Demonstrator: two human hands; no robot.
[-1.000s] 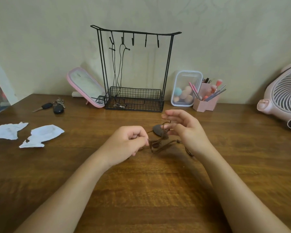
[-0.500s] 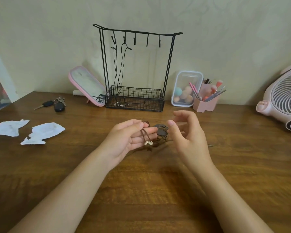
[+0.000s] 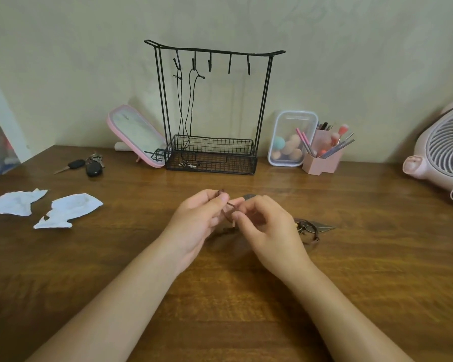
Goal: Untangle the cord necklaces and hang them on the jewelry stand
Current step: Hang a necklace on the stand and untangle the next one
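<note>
Left hand (image 3: 194,223) and right hand (image 3: 267,231) now sit closer, both pinching brown cord (image 3: 230,205), leaf pendant (image 3: 322,227) seemingly lying right of the fingers.

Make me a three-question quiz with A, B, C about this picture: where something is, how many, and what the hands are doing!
1. Where are the keys? A left of the stand; B right of it; C hanging on it.
2. How many hooks has the stand? A three; B five; C nine.
3. What do the left hand and right hand do? A lie flat; B pinch the brown cord; C wave.
Answers: A, they lie left of it; B, five hang from its bar; B, both hands hold it.
</note>
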